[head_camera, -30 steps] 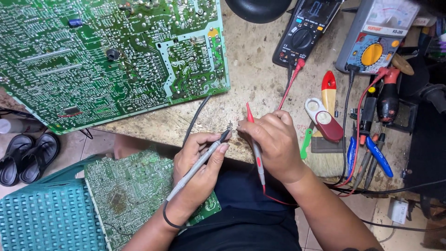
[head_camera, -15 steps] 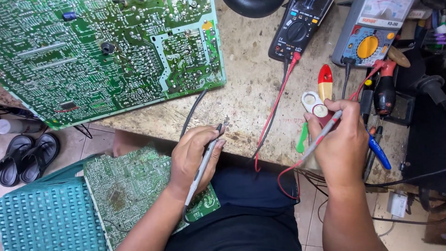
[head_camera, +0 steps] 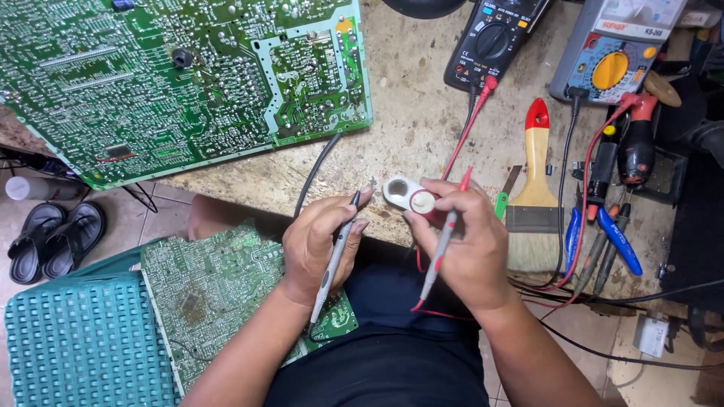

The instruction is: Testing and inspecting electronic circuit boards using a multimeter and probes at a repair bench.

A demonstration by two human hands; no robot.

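My left hand [head_camera: 320, 241] grips a grey-black meter probe [head_camera: 337, 252], its tip pointing up toward the bench edge. My right hand [head_camera: 460, 241] holds a red meter probe [head_camera: 445, 237] along the fingers and pinches a small white and red loupe-like part [head_camera: 411, 197] between thumb and forefinger. Both hands hover close together over my lap at the front edge of the worn workbench [head_camera: 407, 128]. Red and black leads run up to a black multimeter [head_camera: 494, 38] at the back.
A large green circuit board [head_camera: 181, 83] lies on the bench's left. Another green board [head_camera: 219, 294] rests by my knee on a teal crate [head_camera: 83, 347]. A paintbrush [head_camera: 532, 181], screwdrivers [head_camera: 611, 241], a second meter [head_camera: 615, 53] crowd the right. Sandals [head_camera: 53, 237] sit on the floor.
My right hand went right to the tools, picked up the small white and red part, and came back beside my left hand. The left hand kept its probe.
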